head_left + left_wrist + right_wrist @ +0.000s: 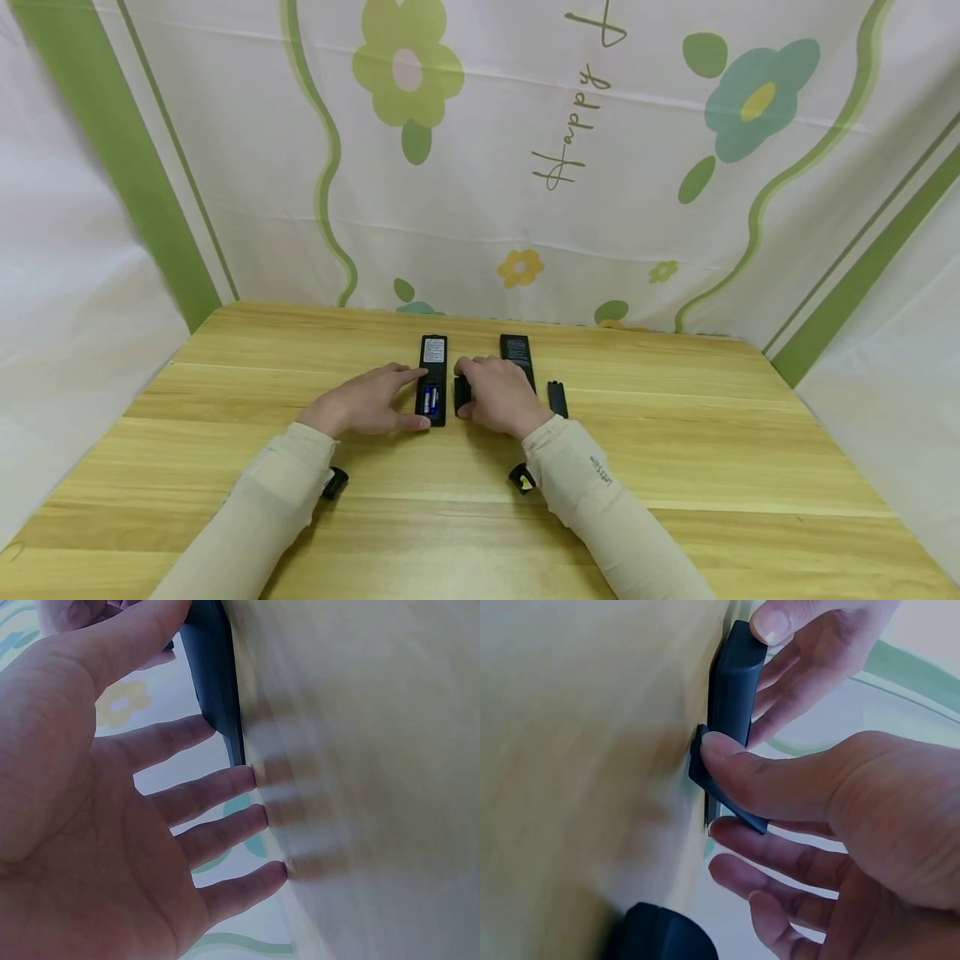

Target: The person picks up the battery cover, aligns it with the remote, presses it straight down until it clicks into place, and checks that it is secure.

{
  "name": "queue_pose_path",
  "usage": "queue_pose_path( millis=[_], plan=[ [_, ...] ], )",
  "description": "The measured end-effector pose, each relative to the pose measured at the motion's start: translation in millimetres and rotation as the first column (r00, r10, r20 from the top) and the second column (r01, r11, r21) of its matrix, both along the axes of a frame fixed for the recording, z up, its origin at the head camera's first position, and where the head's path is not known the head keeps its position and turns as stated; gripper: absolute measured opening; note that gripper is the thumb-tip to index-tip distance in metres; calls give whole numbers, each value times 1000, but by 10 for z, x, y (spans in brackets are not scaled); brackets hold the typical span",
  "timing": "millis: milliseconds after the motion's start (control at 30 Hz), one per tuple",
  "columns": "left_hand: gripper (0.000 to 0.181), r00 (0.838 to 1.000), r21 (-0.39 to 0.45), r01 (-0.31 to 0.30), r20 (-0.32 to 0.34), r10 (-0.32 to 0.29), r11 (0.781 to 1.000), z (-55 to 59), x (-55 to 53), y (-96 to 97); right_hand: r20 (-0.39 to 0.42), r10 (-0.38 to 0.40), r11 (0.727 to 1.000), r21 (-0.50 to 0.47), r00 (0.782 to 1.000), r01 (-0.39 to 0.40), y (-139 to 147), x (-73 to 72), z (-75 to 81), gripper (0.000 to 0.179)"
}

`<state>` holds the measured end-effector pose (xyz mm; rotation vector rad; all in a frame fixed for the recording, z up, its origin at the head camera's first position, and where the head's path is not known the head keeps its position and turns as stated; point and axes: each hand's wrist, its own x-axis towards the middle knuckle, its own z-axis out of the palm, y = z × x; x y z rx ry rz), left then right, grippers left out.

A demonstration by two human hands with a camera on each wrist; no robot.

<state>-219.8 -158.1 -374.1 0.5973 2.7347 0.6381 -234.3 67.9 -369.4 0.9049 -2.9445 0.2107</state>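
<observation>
A black remote control (433, 373) lies back side up, with two blue-and-silver batteries (431, 400) showing in its uncovered compartment. My left hand (375, 402) is at its left side. The thumb touches the near end and the index finger touches the remote farther up; in the left wrist view the other fingers (210, 791) stretch straight down to the table. My right hand (501, 393) pinches a black battery cover (724, 784) between thumb and fingers, just right of the remote. The cover is tilted in the right wrist view.
A second black remote (516, 348) with a label lies beyond my right hand, partly hidden by it. Another black battery cover (557, 400) is right of that hand. The wooden table (420, 517) ends at a flowered curtain (465, 208).
</observation>
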Motion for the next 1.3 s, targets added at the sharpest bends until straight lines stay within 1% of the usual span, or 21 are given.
queue_pose_path(
  millis=[167,300,400,600,900,1067,1300],
  plan=[
    [86,1000,2,6,-5,-6,1000,-8,-7,-1,28,26,998,-65,999,-24,15,-4,26,40],
    [86,1000,2,8,-8,-8,1000,-14,-9,0,29,53,993,-110,998,-49,32,0,42,32],
    [86,1000,2,6,-6,-6,1000,-17,-8,-8,39,66,987,-149,997,-59,45,0,47,28],
    [85,1000,5,14,-6,-14,1000,-7,-6,-2,86,81,972,-227,993,-60,60,-3,66,24],
    [86,1000,-6,9,-10,-9,1000,-19,-13,-12,109,87,964,-259,990,-56,61,-16,84,21],
    [86,1000,-6,13,-7,-13,1000,-18,-13,-8,126,80,961,-273,989,-42,73,-40,68,16],
    [86,1000,-6,19,0,-19,1000,-11,-8,-4,126,103,953,-297,987,-61,104,-62,76,7]
  ],
)
